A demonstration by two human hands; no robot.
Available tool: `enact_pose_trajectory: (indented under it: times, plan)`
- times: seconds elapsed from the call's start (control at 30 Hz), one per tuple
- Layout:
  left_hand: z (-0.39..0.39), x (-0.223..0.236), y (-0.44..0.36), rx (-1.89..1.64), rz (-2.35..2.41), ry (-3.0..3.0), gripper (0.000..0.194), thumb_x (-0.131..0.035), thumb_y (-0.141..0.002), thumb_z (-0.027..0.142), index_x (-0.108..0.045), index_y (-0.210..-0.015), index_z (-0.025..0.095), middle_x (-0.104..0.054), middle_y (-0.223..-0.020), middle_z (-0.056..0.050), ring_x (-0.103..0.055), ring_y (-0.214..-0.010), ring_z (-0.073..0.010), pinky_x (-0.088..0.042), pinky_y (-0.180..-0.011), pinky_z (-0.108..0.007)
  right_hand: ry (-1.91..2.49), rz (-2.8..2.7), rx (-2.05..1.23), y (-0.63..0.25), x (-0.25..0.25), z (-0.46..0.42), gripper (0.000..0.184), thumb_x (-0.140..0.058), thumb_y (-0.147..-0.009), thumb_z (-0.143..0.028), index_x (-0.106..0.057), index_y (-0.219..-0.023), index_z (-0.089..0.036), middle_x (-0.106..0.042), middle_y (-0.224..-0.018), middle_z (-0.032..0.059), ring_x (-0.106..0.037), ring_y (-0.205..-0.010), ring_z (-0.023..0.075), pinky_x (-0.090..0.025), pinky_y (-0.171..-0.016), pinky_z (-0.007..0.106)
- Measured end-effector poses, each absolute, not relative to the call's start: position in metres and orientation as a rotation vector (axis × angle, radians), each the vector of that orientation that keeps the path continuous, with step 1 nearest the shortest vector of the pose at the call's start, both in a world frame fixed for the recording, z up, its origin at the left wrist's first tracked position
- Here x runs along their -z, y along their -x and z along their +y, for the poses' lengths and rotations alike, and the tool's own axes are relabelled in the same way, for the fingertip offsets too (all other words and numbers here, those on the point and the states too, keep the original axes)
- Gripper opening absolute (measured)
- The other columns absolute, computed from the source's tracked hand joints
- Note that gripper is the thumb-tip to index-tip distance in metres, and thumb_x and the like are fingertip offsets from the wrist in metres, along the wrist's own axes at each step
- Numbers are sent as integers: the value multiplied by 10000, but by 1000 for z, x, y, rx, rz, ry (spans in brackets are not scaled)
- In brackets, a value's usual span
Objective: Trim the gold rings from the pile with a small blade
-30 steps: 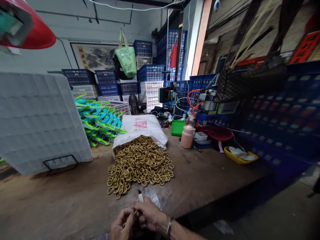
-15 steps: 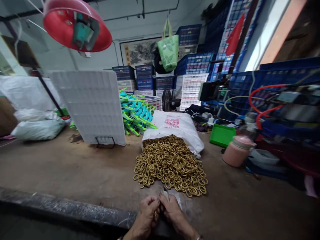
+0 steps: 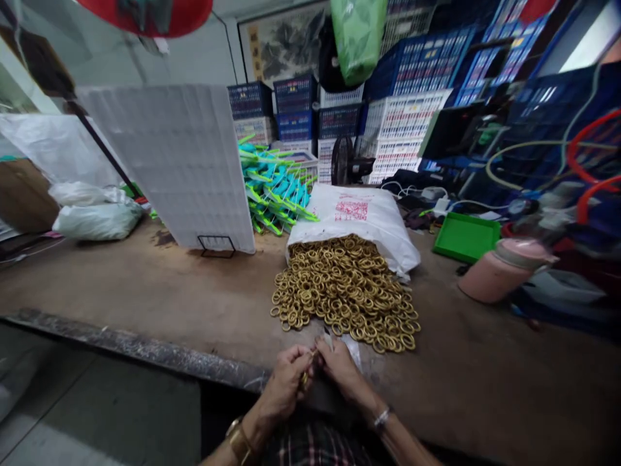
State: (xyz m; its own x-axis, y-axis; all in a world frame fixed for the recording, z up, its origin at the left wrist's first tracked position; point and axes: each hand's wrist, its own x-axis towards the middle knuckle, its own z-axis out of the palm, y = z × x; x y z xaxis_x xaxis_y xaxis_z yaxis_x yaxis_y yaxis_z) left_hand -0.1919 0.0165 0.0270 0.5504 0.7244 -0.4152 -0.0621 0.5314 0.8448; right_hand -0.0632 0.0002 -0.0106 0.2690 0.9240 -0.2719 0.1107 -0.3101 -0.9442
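Observation:
My left hand (image 3: 292, 377) is closed near the table's front edge, with gold-coloured rings (image 3: 304, 380) partly showing under its fingers. Close beside it, my right hand (image 3: 341, 364) is pinched shut on a thin, knife-like tool (image 3: 328, 339), whose tip pokes out above the fingers. The fingertips of both hands meet around a small ring, mostly hidden. Just beyond them spreads a heap of gold-coloured rings (image 3: 344, 291), spilling from the mouth of a white woven sack (image 3: 361, 220) with red print.
A white panel (image 3: 169, 168) stands in a black wire holder at left, beside green and turquoise plastic pieces (image 3: 276, 184). At right are a green tray (image 3: 466, 236) and a pink jar (image 3: 504, 272). Stacked crates (image 3: 407, 123) and a fan (image 3: 342, 160) stand behind. A red lamp (image 3: 145, 14) hangs overhead.
The view has tilted down and shifted, so my forearms and the floor show more. My hands stay together at the table edge, with the fingers slightly shifted.

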Motion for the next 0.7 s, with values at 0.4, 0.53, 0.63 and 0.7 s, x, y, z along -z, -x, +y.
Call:
enact_pose_trajectory:
  times: [0.4, 0.53, 0.63, 0.7]
  plan:
    - [19, -38, 195, -640, 883, -839, 318, -657, -666, 411, -475, -732, 159, -454, -483, 78, -328, -345, -19, -207, -329, -140, 1750, -1616, -739, 67, -7, -20, 173, -396, -735, -101, -544, -763, -186, -553, -636, 0, -471, -586, 123, -314, -562, 212]
    - [18, -36, 193, -655, 915, -839, 301, -653, -672, 396, -481, -754, 162, -461, -511, 77, -339, -355, -19, -208, -329, -138, 1807, -1758, -610, 66, -5, -22, 291, -379, -659, -34, -548, -840, -188, -605, -727, 20, -518, -659, 137, -327, -608, 213]
    - [17, -36, 194, -659, 920, -837, 306, -648, -672, 406, -479, -756, 164, -455, -500, 80, -333, -350, -22, -215, -326, -140, 1833, -1839, -522, 65, -4, -23, 333, -378, -654, -33, -546, -901, -180, -625, -825, 40, -546, -743, 150, -336, -651, 220]
    - [17, -36, 194, -658, 919, -840, 315, -648, -668, 416, -477, -756, 166, -452, -499, 81, -333, -348, -22, -216, -326, -140, 1886, -1871, -487, 66, -5, -23, 340, -378, -662, -36, -547, -922, -175, -628, -846, 45, -552, -754, 152, -333, -651, 227]
